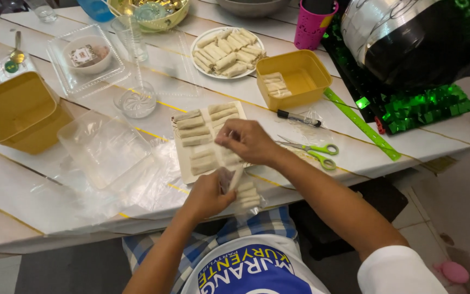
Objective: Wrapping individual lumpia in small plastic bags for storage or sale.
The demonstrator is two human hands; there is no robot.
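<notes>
My left hand point(209, 193) grips the mouth of a small clear plastic bag point(244, 197) that holds a few pale spring rolls, near the table's front edge. My right hand point(248, 140) hovers just above it, fingers pinched on a roll point(236, 175) going into the bag. Under my right hand lies a beige board point(182, 158) with rows of wrapped spring rolls point(194, 132).
A white plate of rolls point(227, 51) and a yellow tub point(294, 77) with a few rolls stand behind. Green scissors point(314, 149), a black marker point(297, 116) and a green ruler point(361, 123) lie right. A yellow tub point(20, 111), clear lids point(104, 146) and a glass dish point(136, 103) sit left.
</notes>
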